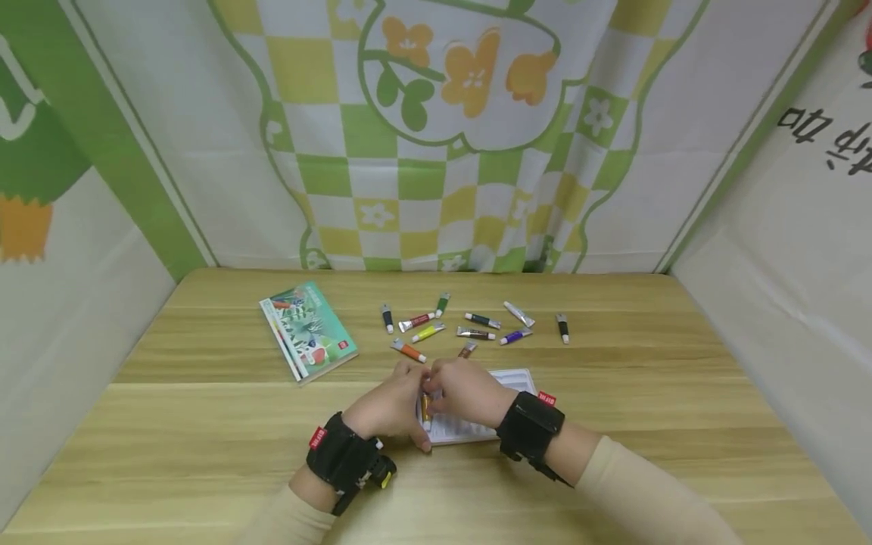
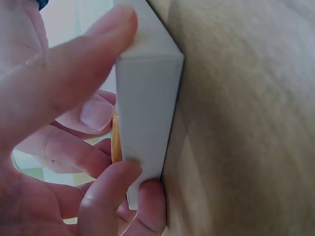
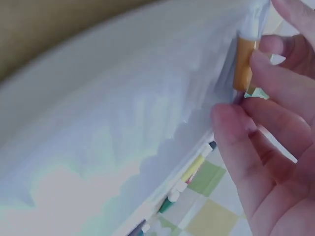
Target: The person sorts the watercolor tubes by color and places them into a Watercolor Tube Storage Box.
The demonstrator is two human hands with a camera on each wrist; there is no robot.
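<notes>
While the left hand [image 1: 388, 409] grips the white tray [image 1: 507, 378] by its edge, the right hand [image 1: 466, 390] pinches an orange paint tube [image 1: 425, 409] between both hands over that tray.

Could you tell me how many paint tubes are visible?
11: ten loose tubes lie on the table beyond the tray; an orange tube sits between both hands. More may be hidden.

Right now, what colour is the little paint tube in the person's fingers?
Orange paint tube, with a white cap; the right wrist view shows it best.
</notes>
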